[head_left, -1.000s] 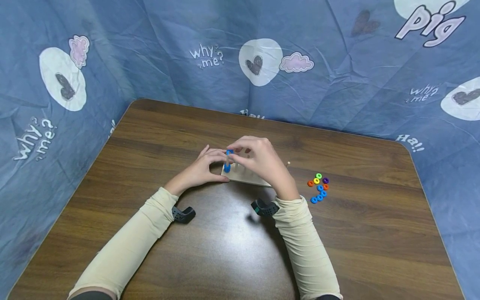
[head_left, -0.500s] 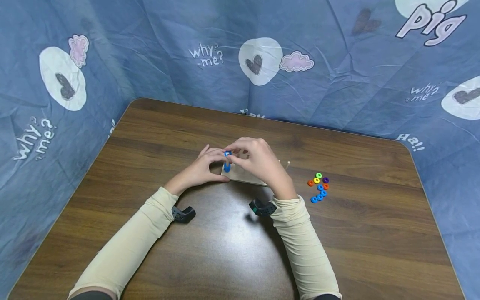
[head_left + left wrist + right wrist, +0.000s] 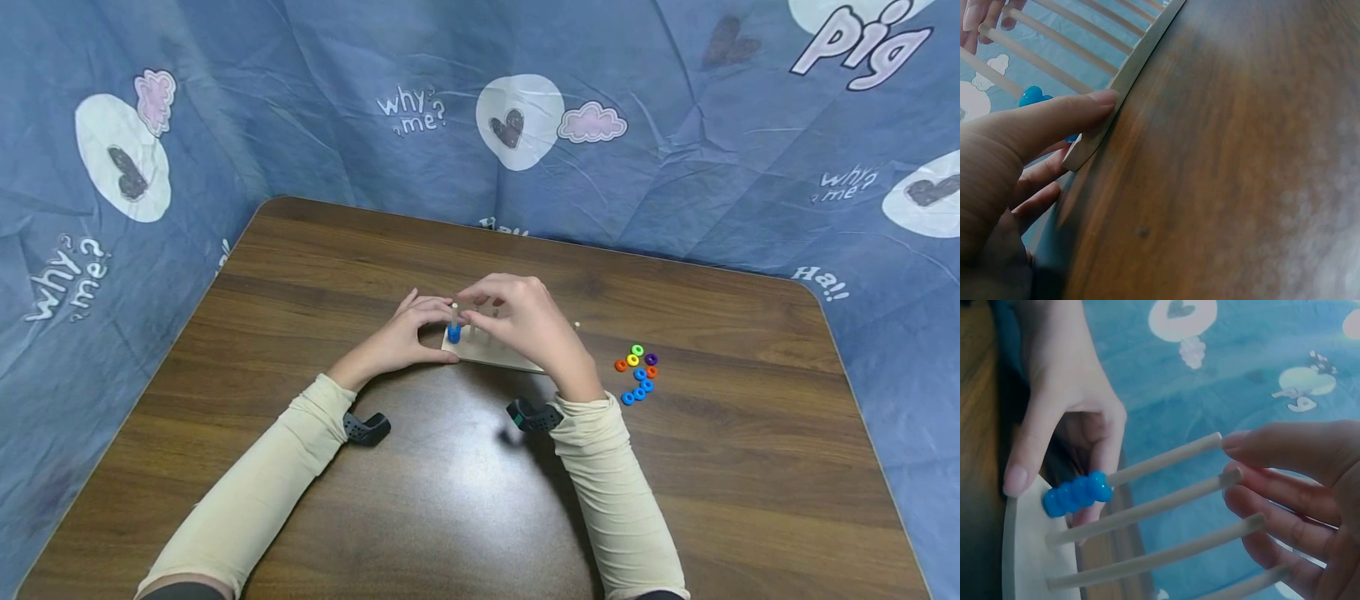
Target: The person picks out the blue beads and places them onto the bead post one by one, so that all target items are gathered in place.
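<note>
A wooden peg board [image 3: 498,357] with upright pegs lies on the table. Blue beads [image 3: 1077,494], several of them, are stacked at the base of its leftmost peg [image 3: 1166,459]. My left hand [image 3: 397,337] grips the board's left end; in the left wrist view the thumb [image 3: 1079,112] lies on the near edge and fingers reach round behind. Over the board, my right hand [image 3: 521,321] holds nothing. Its fingers are loosely bent by the peg tops, and in the right wrist view one fingertip [image 3: 1238,444] is at the leftmost peg's tip. That hand covers part of the board.
To the right of the board lie loose beads: several blue ones [image 3: 640,393], a green one [image 3: 637,350], a yellow one [image 3: 633,360], a purple one [image 3: 651,359] and two orange ones [image 3: 621,365]. A patterned blue cloth [image 3: 315,108] surrounds the wooden table [image 3: 420,500].
The blue bead that my right hand held at the leftmost peg's top has been let go and joined the stack below. My right hand has shifted slightly right; the left has stayed put.
</note>
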Motion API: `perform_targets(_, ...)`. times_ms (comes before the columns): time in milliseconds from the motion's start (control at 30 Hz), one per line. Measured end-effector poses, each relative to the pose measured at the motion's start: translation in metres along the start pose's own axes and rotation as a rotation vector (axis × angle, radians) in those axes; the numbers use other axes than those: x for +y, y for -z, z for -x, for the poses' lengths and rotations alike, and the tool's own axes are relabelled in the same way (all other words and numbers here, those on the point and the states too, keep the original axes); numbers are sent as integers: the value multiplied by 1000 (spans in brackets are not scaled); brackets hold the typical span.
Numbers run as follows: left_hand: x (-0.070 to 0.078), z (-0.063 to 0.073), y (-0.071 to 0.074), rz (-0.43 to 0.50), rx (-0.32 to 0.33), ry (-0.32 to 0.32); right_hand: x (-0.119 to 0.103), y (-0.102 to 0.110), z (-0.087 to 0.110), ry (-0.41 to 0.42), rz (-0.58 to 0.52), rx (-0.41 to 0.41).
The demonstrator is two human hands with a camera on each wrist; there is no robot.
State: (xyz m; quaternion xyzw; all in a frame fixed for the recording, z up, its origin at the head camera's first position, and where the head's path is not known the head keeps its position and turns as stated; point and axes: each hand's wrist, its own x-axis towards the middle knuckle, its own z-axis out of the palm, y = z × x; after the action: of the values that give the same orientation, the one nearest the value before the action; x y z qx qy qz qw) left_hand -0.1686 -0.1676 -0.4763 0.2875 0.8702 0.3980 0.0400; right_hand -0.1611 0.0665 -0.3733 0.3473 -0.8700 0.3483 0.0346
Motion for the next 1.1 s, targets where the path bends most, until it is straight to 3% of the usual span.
perform_targets(700, -2, 0, 0, -7, -4, 16, 17, 31, 43, -21, -21, 93)
perform_targets(833, -2, 0, -1, -4, -4, 16, 22, 39, 54, -20, -1, 137)
perform_targets(1100, -2, 0, -1, 1, -6, 14, 36, 50, 73, -4, 50, 151)
